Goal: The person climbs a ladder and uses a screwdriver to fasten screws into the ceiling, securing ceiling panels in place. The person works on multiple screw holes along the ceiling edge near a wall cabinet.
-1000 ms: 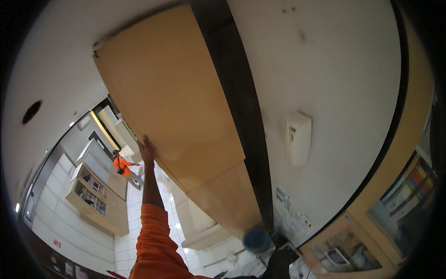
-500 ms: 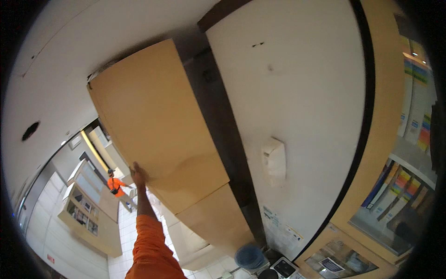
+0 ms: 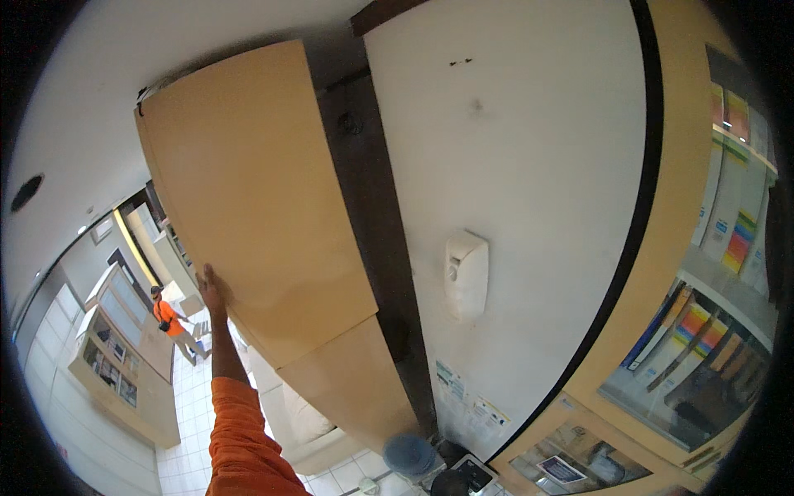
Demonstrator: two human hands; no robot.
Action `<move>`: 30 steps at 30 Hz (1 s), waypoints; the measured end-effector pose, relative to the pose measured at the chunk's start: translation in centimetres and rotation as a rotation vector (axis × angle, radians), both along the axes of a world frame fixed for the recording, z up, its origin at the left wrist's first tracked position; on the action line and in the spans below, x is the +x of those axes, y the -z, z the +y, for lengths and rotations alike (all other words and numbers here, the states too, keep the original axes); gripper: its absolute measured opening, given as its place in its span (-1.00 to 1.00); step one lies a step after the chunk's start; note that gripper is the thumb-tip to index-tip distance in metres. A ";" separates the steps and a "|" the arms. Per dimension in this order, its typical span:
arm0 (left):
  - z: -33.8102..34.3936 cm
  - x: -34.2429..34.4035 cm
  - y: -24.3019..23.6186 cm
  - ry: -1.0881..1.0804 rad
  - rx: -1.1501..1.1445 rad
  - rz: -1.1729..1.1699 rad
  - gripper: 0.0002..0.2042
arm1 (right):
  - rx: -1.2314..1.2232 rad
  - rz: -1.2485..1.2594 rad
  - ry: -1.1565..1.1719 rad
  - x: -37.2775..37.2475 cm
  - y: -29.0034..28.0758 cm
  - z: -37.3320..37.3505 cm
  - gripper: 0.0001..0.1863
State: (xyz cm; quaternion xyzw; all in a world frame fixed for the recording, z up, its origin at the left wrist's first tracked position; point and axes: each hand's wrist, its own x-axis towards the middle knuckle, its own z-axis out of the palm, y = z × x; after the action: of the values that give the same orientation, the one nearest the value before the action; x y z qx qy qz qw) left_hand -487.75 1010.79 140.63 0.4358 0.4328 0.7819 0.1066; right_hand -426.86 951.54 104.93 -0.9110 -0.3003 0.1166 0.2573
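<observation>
My left hand (image 3: 212, 291) reaches up and away in an orange sleeve (image 3: 246, 442). Its fingers close around the left edge of a tall light-wood cabinet (image 3: 256, 190), about midway up; part of the fingers is hidden by that edge. The cabinet's plain side faces me, with a seam (image 3: 327, 341) between its upper and lower panels. Its top comes close to the ceiling (image 3: 190, 33). A dark strip (image 3: 372, 190) separates it from the white wall panel (image 3: 529, 165). My right hand is out of view.
A white dispenser (image 3: 467, 275) juts from the wall panel. Below are a blue-grey bin (image 3: 409, 454) and a pale sofa (image 3: 302, 413). Glass-fronted shelves of binders (image 3: 691, 335) stand at right. Farther off at left, a person in orange (image 3: 170, 321) stands beside a low cabinet (image 3: 124, 376).
The view has swung a little to the right, so the cabinet, wall panel and distant person sit farther left. My left hand stays on the cabinet's edge.
</observation>
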 end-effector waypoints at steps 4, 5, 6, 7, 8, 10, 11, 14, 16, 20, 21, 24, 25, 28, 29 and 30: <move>-1.9 1.7 0.4 0.011 -0.056 0.056 -0.17 | 0.024 -0.027 0.011 0.3 0.8 0.1 -0.38; -1.9 2.6 0.0 0.002 -0.087 0.086 -0.21 | 0.028 -0.021 0.024 0.1 0.7 0.2 -0.38; -1.8 6.2 -1.6 0.089 -0.087 0.122 -0.26 | 0.020 -0.012 0.063 -1.2 0.4 0.6 -0.38; -1.6 4.0 -0.2 0.023 0.095 0.109 -0.36 | 0.034 -0.006 0.030 0.0 0.3 0.2 -0.38; -1.8 2.8 -0.3 0.098 0.026 0.107 -0.38 | 0.037 0.002 0.024 0.2 0.1 0.1 -0.38; -1.7 1.7 0.3 -0.001 0.073 0.029 -0.33 | 0.056 0.016 0.012 1.1 0.0 -0.2 -0.38; -1.7 2.0 -0.3 0.022 0.026 0.076 -0.33 | 0.068 0.031 0.019 1.0 0.0 -0.4 -0.38; -3.0 2.3 -2.5 0.110 -0.226 0.121 -0.35 | 0.131 0.067 0.048 0.2 -0.6 -1.1 -0.38; -4.3 0.7 -3.9 0.053 -0.268 0.246 -0.34 | 0.249 0.104 0.016 1.8 -2.2 -1.3 -0.37; -6.5 4.1 -11.2 -0.837 0.082 0.780 -0.44 | 0.769 -0.272 -0.130 6.0 -16.4 7.1 -0.45; -8.1 10.8 -16.0 -0.460 0.153 0.703 -0.47 | 1.112 -0.167 -0.212 6.8 -20.9 10.7 -0.48; -17.3 25.4 -27.0 0.304 0.226 0.849 -0.67 | 1.148 -0.282 -0.390 7.5 -37.6 15.5 -0.46; -20.1 29.4 -29.6 0.291 0.314 1.068 -0.68 | 1.194 -0.303 -0.417 7.3 -42.7 16.5 -0.46; -24.6 38.3 -34.5 0.800 0.377 1.019 -0.48 | 1.515 -0.568 -0.519 5.8 -54.6 20.6 -0.49; -26.3 42.6 -36.9 0.877 0.352 1.039 -0.47 | 1.601 -0.539 -0.523 6.2 -57.9 21.4 -0.50; -28.2 46.9 -39.3 0.951 0.326 1.059 -0.46 | 1.686 -0.621 -0.488 7.1 -60.8 22.6 -0.51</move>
State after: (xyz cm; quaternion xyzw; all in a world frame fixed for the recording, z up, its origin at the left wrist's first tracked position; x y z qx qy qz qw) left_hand -440.82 982.60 179.89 0.9067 0.0683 0.3902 0.1448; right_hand -419.74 974.09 165.72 -0.3250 -0.5242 -0.3381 0.7108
